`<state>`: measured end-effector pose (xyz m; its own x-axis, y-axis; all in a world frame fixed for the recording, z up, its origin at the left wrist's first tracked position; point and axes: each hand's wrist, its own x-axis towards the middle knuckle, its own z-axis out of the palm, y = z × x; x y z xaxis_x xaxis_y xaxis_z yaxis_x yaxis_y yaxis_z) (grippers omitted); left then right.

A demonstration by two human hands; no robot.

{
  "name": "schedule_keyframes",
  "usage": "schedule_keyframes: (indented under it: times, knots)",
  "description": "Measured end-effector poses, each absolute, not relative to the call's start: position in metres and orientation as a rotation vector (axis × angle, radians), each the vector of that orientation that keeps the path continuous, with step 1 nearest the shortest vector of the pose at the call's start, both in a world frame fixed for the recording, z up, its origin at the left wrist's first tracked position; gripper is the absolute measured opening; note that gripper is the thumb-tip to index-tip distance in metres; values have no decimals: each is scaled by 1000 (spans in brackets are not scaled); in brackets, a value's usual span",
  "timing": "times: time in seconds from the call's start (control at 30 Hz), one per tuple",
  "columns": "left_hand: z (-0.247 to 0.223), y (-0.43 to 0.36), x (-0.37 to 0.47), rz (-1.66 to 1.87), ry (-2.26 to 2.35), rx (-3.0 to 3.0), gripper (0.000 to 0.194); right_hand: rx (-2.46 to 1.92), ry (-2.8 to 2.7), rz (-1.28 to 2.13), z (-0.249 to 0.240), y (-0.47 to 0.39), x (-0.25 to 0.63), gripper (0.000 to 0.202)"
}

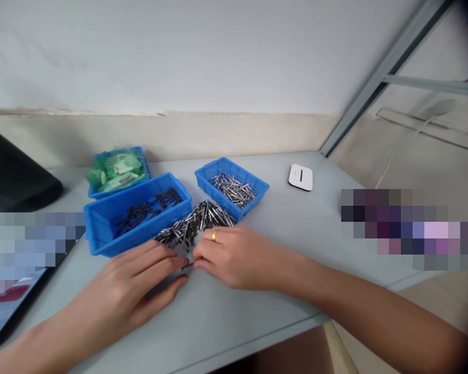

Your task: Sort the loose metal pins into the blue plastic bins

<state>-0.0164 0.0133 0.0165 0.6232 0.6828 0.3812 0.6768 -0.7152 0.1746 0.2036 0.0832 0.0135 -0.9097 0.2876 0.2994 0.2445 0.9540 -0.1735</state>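
A heap of thin metal pins (193, 221) lies on the grey table just beyond my hands. My right hand (232, 257), with a gold ring, has its fingertips closed on a small dark pin (187, 266) in front of the heap. My left hand (140, 283) reaches the pin's other end, with thumb and index finger apart. Behind my left hand, a blue bin (101, 236) holds dark pins (140, 214). Another blue bin (257, 200), beyond the heap, holds shiny silver pins (234, 189).
At the back left, a smaller blue bin (142, 156) holds a green plastic bag (119, 169). A white device (301, 177) lies on the table (234, 327) at right. A black object (15, 171) and a screen (8, 306) are at the left. A wall stands behind.
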Motion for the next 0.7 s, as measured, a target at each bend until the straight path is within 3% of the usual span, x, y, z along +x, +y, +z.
schedule_keyframes:
  times: [0.47,0.7]
  knots:
    - [20,6,-12,795,1150,2564,15,-264,-2769,94,13,75,202,15]
    - [18,5,-7,783,1166,2219,13,-309,-2641,156,12,71,201,27]
